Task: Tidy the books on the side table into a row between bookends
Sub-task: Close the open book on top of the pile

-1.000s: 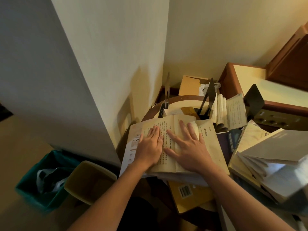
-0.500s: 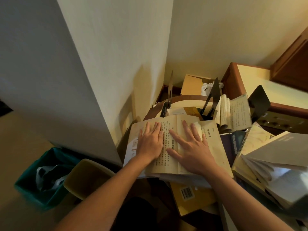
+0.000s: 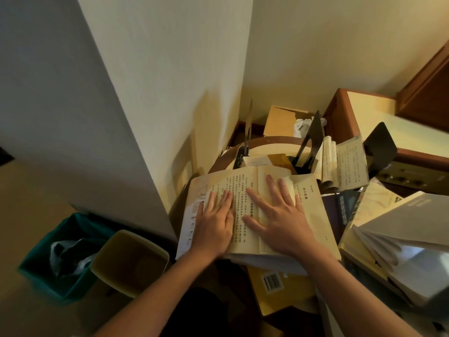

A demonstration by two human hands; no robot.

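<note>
Left hand (image 3: 215,226) and right hand (image 3: 279,222) lay flat on the open book (image 3: 243,186), grip apart; a shove could've slid it off the desk (image 3: 272,140).

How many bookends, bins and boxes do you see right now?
Bookends: 3
Bins: 2
Box: 1
Total: 6
Books are piled too thickly to count.
</note>
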